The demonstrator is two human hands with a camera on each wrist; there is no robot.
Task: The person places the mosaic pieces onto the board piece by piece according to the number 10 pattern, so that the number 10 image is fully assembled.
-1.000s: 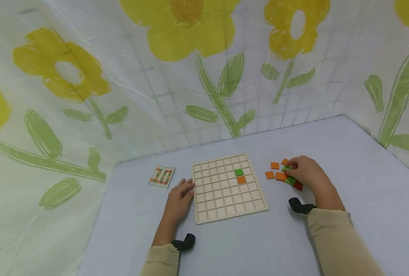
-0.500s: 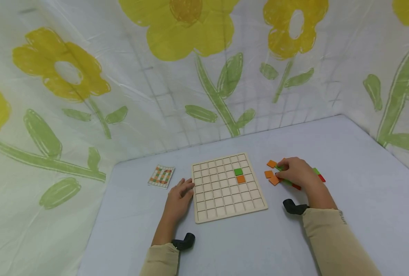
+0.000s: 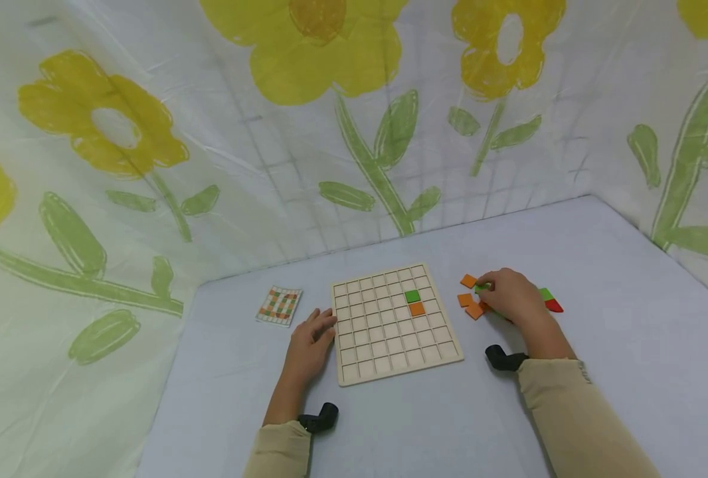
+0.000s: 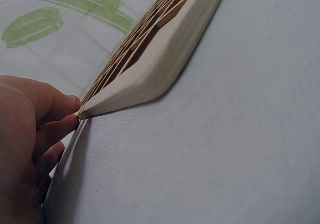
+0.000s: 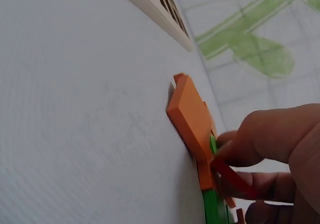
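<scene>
A pale wooden board (image 3: pixel 378 348) with a grid of square recesses lies on the table. One green tile (image 3: pixel 412 296) and one orange tile (image 3: pixel 416 309) sit in neighbouring recesses on its right side. My left hand (image 3: pixel 307 348) rests at the board's left edge, fingertips touching it with fingers relaxed. To the right of the board, my right hand (image 3: pixel 514 295) is over a loose pile of tiles. Its thumb and finger pinch a red tile (image 5: pixel 234 179), seen in the right wrist view. Orange tiles (image 5: pixel 191 115) and green tiles (image 5: pixel 214 206) lie close under it, partly hidden.
A small card (image 3: pixel 279 306) with a coloured grid pattern lies left of the board. Green and red tiles (image 3: pixel 552 305) lie right of my right hand. A flower-printed sheet (image 3: pixel 270 219) stands along the table's back edge.
My right hand has shifted slightly left over the pile. Tiles have been spread: green and red ones now show to its right, and the orange ones have turned. My left hand stays put.
</scene>
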